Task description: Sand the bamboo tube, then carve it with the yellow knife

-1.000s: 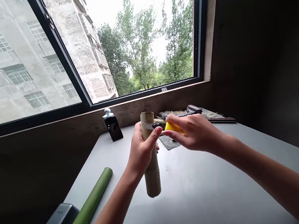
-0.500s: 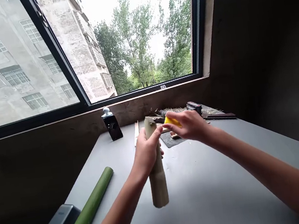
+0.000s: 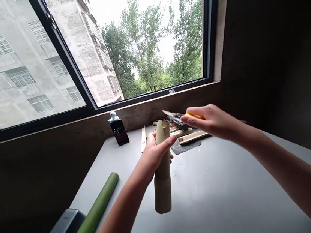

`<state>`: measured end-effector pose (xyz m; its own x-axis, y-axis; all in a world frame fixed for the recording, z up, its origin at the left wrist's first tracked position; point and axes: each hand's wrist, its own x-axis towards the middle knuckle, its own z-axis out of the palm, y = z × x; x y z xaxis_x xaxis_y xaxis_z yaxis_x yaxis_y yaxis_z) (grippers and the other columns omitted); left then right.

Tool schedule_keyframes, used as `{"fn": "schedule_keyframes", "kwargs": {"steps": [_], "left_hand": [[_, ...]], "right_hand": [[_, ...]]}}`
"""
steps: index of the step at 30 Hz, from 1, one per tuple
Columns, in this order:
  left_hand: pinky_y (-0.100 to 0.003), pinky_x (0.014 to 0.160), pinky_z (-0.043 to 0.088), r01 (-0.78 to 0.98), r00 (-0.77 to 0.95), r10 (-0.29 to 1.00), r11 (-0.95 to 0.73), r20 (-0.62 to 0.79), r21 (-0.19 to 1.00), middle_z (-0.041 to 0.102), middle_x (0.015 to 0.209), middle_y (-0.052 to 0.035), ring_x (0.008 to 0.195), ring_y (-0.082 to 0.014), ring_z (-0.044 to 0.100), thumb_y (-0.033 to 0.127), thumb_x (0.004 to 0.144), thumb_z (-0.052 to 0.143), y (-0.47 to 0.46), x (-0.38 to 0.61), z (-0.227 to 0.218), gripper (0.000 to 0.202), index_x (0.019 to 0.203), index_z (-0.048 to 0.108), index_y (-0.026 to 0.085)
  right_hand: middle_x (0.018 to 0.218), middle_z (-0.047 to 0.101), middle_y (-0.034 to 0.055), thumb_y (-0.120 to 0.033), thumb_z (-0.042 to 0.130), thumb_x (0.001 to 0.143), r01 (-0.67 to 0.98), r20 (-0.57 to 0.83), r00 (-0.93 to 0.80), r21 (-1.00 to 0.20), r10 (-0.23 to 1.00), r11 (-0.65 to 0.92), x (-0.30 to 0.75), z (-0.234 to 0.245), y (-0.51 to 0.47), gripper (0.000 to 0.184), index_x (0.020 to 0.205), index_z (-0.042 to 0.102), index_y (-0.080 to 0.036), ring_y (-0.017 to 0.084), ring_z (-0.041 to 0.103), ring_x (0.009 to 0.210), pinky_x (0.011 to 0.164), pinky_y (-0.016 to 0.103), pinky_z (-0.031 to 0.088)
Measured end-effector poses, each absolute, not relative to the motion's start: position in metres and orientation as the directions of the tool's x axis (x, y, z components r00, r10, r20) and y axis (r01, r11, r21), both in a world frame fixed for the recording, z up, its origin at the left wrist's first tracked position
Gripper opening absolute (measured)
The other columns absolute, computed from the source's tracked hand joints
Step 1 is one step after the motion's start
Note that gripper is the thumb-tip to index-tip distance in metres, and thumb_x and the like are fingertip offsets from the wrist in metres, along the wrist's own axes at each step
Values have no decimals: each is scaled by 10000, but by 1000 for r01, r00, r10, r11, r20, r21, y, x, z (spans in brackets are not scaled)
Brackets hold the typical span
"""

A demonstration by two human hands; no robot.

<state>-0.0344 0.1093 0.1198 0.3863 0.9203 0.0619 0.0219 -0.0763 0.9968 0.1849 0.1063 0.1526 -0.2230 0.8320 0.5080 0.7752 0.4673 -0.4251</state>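
- Window [image 3: 67,67]: dark-framed, filling the upper part of the view, set above a brown wall ledge.
- Concrete building [image 3: 7,85] and trees [image 3: 147,45]: seen through the glass, the building at left, the trees at right.
- Grey table [image 3: 225,198]: runs from the window wall toward you and carries everything below.
- Green bamboo pole [image 3: 91,219]: lies diagonally along the table's left edge, its far end pointing toward the window.
- Black box [image 3: 63,230]: sits at the lower left, just beside the pole's near end.
- Bamboo tube [image 3: 163,183]: pale, stepped narrower toward the top, tilted slightly from upright, and located in your left hand above the table's middle.
- Left hand [image 3: 156,154]: closed around the tube's upper part, thumb across its front.
- Right hand [image 3: 212,120]: raised just to the right of the tube, not touching it, in a narrow pinch around a yellow handle [image 3: 193,115], which is mostly hidden by your fingers.
- Dark mat [image 3: 186,146]: lies flat behind the tube, with pale bamboo strips [image 3: 192,137] on and around it.
- Black tool [image 3: 176,122]: sits beyond the tube, partly hidden by your right hand.
- Black block [image 3: 119,132]: stands upright near the window wall, with a small white figurine [image 3: 112,116] on top.
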Motion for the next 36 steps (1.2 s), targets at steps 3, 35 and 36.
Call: {"fn": "schedule_keyframes", "kwargs": {"steps": [3, 35, 36], "left_hand": [[-223, 514, 503, 4, 387, 917, -105, 96, 994, 570, 872, -23, 597, -115, 573, 505, 816, 739, 108, -37, 125, 588, 1183, 399, 197], [-227, 414, 455, 191, 231, 936, -312, 266, 931, 512, 647, 45, 467, -137, 548, 674, 846, 602, 115, -41, 116, 484, 914, 444, 222], [-227, 413, 455, 203, 225, 938, -311, 265, 928, 514, 643, 45, 464, -139, 550, 682, 844, 597, 116, -41, 115, 491, 909, 441, 222]], "right_hand": [[526, 446, -47, -618, 455, 907, 804, 480, -310, -329, 821, 496, 170, 147, 103, 503, 646, 435, -188, 80, 375, 478, 495, 241, 199], [610, 621, 30, -735, 324, 901, 940, 624, -220, -69, 749, 333, 146, 124, 110, 606, 841, 624, -213, 146, 528, 520, 544, 253, 173], [613, 624, 36, -736, 320, 902, 943, 624, -214, -69, 751, 327, 145, 123, 112, 612, 848, 626, -209, 151, 537, 525, 545, 255, 169]]}}
